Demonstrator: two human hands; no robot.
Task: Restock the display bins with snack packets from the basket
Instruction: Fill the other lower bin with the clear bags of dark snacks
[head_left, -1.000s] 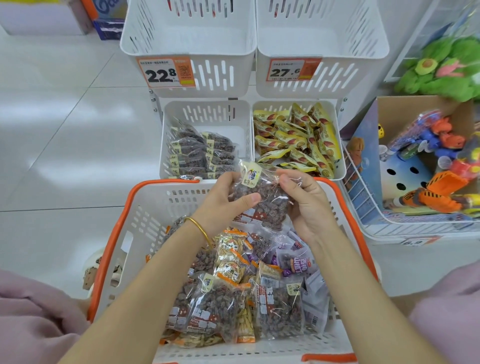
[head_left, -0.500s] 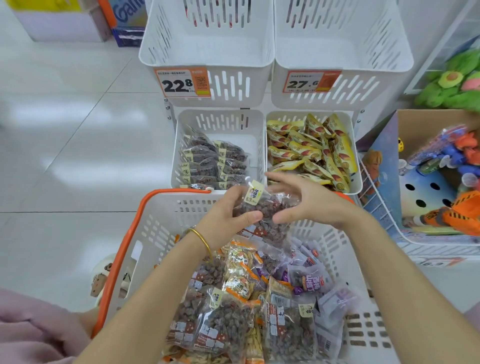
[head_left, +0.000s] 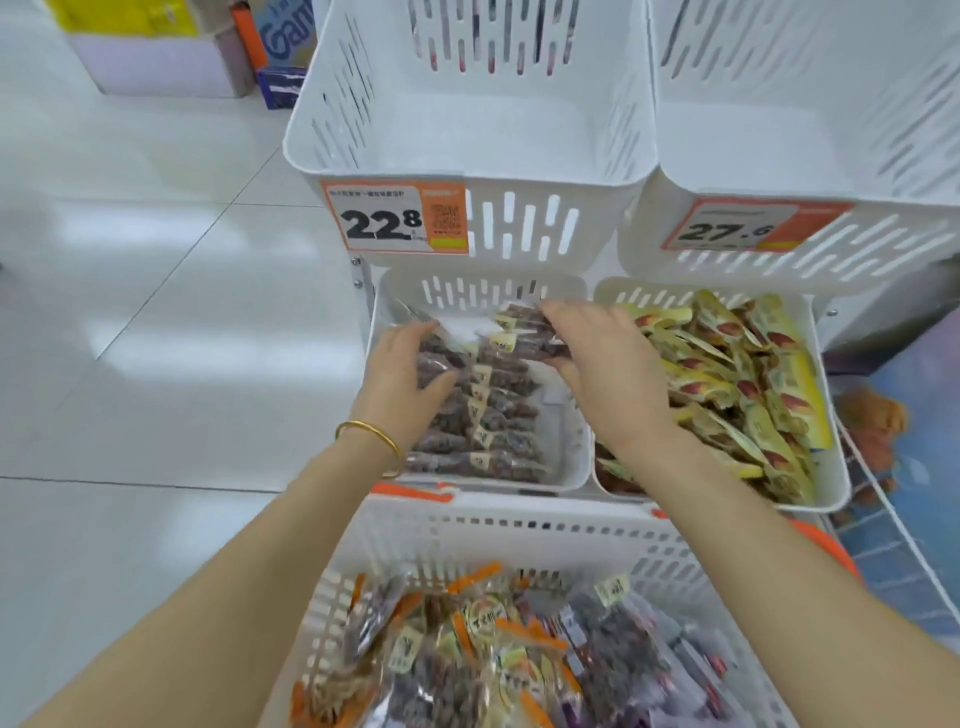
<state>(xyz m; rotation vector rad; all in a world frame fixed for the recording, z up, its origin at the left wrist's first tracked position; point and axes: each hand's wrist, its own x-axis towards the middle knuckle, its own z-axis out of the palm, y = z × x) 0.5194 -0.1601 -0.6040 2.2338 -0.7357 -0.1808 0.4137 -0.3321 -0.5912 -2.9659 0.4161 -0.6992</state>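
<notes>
One packet (head_left: 521, 335) held by left hand (head_left: 404, 380), right hand (head_left: 609, 375).

The basket (head_left: 519, 512) lies nearest, with packets (head_left: 467, 649) in it. Behind it the left bin (head_left: 569, 441) and right bin (head_left: 831, 483) stand side by side, both stocked. The left hand (head_left: 400, 374) and right hand (head_left: 608, 374) hold a packet (head_left: 519, 332) at the left bin's rear. The upper bins (head_left: 467, 130) sit above and behind.

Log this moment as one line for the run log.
step: packet at back of lower-left bin | left hand: grips packet | right hand: grips packet | basket: more packets inside
</notes>
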